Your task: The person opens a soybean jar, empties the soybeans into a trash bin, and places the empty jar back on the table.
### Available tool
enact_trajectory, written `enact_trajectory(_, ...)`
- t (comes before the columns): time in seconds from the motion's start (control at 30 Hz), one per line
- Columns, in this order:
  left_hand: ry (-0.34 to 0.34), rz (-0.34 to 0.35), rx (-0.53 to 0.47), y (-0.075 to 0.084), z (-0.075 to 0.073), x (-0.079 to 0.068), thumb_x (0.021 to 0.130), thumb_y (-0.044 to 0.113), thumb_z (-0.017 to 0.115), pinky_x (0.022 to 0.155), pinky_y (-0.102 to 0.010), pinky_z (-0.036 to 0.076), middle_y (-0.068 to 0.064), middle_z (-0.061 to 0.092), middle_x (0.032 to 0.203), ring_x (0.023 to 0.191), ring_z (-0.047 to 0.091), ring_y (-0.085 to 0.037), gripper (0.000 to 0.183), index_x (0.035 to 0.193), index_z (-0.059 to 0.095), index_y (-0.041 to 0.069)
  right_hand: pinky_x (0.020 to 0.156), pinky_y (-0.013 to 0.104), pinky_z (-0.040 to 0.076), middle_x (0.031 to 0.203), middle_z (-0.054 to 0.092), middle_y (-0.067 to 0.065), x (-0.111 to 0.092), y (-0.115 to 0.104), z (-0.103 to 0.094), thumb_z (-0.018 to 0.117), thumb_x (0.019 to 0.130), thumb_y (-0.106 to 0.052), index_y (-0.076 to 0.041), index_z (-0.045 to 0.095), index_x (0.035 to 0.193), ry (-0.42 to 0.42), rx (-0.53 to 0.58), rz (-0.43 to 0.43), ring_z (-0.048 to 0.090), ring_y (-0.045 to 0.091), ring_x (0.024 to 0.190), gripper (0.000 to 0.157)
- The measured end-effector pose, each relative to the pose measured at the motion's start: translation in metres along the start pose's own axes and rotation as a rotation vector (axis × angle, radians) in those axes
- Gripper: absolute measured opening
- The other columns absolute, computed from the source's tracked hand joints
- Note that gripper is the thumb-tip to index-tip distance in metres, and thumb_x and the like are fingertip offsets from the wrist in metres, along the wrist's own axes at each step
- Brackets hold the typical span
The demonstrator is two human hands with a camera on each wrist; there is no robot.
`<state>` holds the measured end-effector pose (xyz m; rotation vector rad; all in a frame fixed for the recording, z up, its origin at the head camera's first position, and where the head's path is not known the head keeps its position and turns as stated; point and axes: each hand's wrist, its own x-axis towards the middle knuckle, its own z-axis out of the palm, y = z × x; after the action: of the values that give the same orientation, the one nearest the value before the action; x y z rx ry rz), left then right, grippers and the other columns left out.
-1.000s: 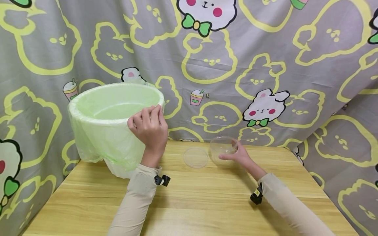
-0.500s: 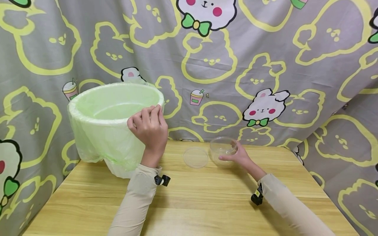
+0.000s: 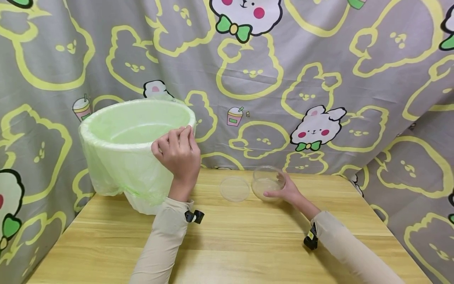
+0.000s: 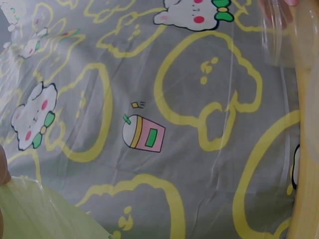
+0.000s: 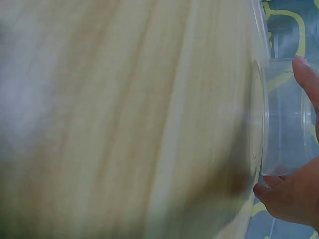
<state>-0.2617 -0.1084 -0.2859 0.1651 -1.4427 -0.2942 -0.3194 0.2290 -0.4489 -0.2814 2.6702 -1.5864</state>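
Note:
My left hand point(image 3: 179, 156) grips the near right rim of a large bin point(image 3: 142, 165), lined with a pale green plastic bag folded over its edge. In the left wrist view, a corner of the green bag point(image 4: 45, 211) and a sliver of a finger show at the lower left. My right hand point(image 3: 283, 191) holds a clear round plastic container point(image 3: 264, 183) from its right side, thumb in front. The right wrist view shows the container point(image 5: 284, 119) between thumb and fingers, its base at or close to the tabletop. A clear round lid point(image 3: 235, 189) lies flat just left of the container.
The wooden table point(image 3: 227, 244) ends at the back against a grey curtain point(image 3: 262, 71) with yellow cartoon outlines. The curtain also hangs at the left and right sides. The bin stands on the left part of the table.
My right hand has shifted slightly toward me with the clear container, whose lower ring shows more plainly now. The left hand keeps its grip on the bin's rim.

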Motion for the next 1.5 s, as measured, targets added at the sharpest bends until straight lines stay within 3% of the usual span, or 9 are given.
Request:
enact_trajectory(0.23,-0.012,-0.002,-0.004,-0.001,0.002,0.000,0.088,0.018,0.065,0.089,-0.044,0.030,-0.003,0.068,0.088,0.082,0.053,-0.026,0.011,0.090,0.075,0.013,0.110,0.054,0.022,0.148,0.026,0.027,-0.002,0.004,0.002,0.090,0.057,-0.030,-0.016,0.017,0.150,-0.004,0.008,0.006,0.028,0.041,0.136,0.118)
enact_trajectory(0.5,0.003,0.000,0.007,-0.003,0.004,0.000,0.089,0.021,0.064,0.087,-0.044,0.031,-0.003,0.067,0.087,0.081,0.053,-0.027,0.014,0.088,0.075,0.013,0.111,0.049,0.023,0.149,0.024,0.027,-0.004,0.004,0.006,0.088,0.061,-0.030,-0.007,0.011,0.149,-0.030,0.011,0.040,0.028,0.040,0.137,0.120)
enact_trajectory(0.87,0.006,-0.005,0.016,-0.009,0.003,0.001,0.090,0.022,0.063,0.087,-0.044,0.030,-0.003,0.067,0.088,0.081,0.052,-0.028,0.016,0.088,0.075,0.013,0.113,0.048,0.020,0.149,0.024,0.027,-0.005,-0.004,0.014,0.088,0.061,-0.031,0.000,0.009,0.148,-0.036,0.015,0.072,0.026,0.040,0.138,0.122)
enact_trajectory(1.13,0.002,-0.012,0.010,-0.011,0.001,0.003,0.090,0.022,0.062,0.087,-0.045,0.030,-0.004,0.067,0.087,0.082,0.052,-0.028,0.017,0.089,0.075,0.011,0.112,0.053,0.018,0.147,0.024,0.031,-0.011,-0.021,0.016,0.086,0.065,-0.020,0.005,0.008,0.147,-0.048,0.025,0.079,0.025,0.046,0.135,0.115)
enact_trajectory(1.37,-0.013,-0.039,-0.001,-0.010,-0.001,0.003,0.090,0.021,0.062,0.090,-0.045,0.030,-0.003,0.067,0.089,0.084,0.052,-0.027,0.016,0.091,0.075,0.012,0.112,0.050,0.020,0.147,0.026,0.027,-0.008,-0.008,0.018,0.088,0.062,-0.030,0.000,0.008,0.148,-0.040,0.020,0.073,0.028,0.042,0.135,0.121)
enact_trajectory(1.5,-0.042,-0.052,-0.010,-0.009,-0.003,0.003,0.090,0.020,0.063,0.093,-0.045,0.029,-0.003,0.067,0.091,0.086,0.051,-0.027,0.015,0.093,0.075,0.012,0.112,0.051,0.020,0.148,0.024,0.029,-0.008,-0.007,0.017,0.088,0.061,-0.027,-0.002,0.008,0.147,-0.027,0.042,0.063,0.027,0.043,0.136,0.120)
